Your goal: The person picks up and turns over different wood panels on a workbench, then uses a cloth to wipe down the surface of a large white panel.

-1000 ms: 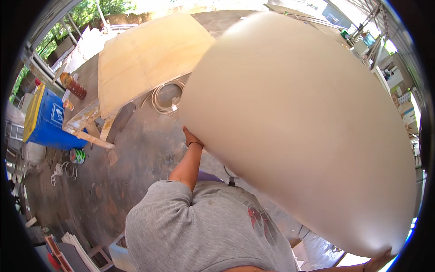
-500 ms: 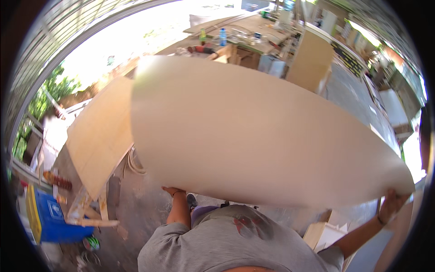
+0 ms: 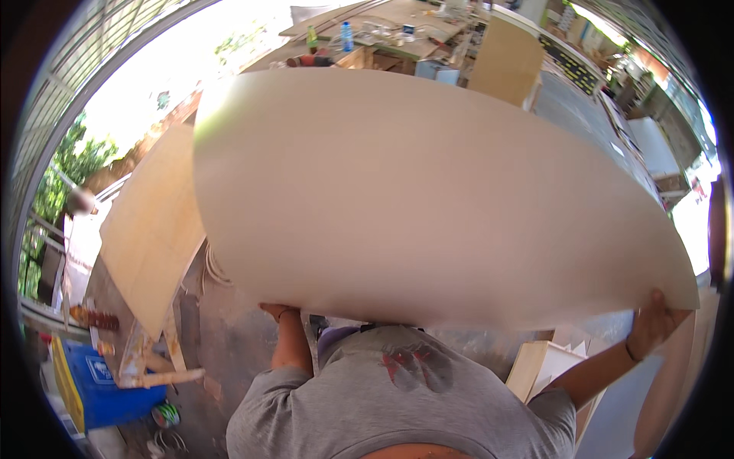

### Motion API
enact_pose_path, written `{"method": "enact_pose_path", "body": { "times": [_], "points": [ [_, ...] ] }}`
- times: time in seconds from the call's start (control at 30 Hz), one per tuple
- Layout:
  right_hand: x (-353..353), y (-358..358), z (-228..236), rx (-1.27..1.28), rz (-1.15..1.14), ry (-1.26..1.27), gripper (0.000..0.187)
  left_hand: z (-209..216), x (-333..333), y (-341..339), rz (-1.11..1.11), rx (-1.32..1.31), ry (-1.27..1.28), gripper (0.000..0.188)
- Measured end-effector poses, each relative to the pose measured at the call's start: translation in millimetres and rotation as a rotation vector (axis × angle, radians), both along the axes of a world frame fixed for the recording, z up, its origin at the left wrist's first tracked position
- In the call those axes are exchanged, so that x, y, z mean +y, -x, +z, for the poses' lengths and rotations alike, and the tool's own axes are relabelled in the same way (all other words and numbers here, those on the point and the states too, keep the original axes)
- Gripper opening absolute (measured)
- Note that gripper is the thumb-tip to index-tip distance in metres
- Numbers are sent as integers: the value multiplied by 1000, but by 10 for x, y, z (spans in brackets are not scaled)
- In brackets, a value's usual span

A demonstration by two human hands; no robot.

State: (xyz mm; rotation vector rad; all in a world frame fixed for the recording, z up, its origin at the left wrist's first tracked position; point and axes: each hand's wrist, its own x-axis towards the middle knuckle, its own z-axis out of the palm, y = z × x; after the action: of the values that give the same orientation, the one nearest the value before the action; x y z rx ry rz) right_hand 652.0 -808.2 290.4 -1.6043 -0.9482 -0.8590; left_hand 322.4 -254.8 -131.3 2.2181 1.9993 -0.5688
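Observation:
A large, smooth, pale beige sheet panel [image 3: 428, 199] spans the middle of the view in front of my body. My left hand [image 3: 277, 310] is at its near edge, left of my trunk, with the fingers mostly hidden beneath the panel. At the near right corner my right hand [image 3: 652, 325] grips the edge, thumb on the upper face and the other fingers out of sight below. Beyond the panel's left end, a lighter plywood sheet [image 3: 153, 222] stands tilted.
A cluttered workbench [image 3: 390, 17] at the back carries bottles and tools. A blue bin [image 3: 115, 382] stands at lower left beside a wooden trestle [image 3: 157, 367]. Coiled hose [image 3: 214, 268] lies on the floor behind the panel. A pale wooden box [image 3: 535, 367] sits near my right arm.
The panel and both hands sit slightly higher in the view, and the panel's far left end is further left. The background has shifted left and upward too. Both hands keep their places on the panel.

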Motion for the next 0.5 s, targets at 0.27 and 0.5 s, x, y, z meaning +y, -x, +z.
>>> {"method": "enact_pose_path", "body": {
  "times": [0.27, 0.5],
  "points": [
    [-524, -323, -360, 545, 217, -58, 44, -927, 206, 649, 555, -1124, -110, 63],
    [-138, -328, -384, 195, -214, 276, 37, -717, 245, 581, 1296, -2398, -101, 73]
  ]
}}
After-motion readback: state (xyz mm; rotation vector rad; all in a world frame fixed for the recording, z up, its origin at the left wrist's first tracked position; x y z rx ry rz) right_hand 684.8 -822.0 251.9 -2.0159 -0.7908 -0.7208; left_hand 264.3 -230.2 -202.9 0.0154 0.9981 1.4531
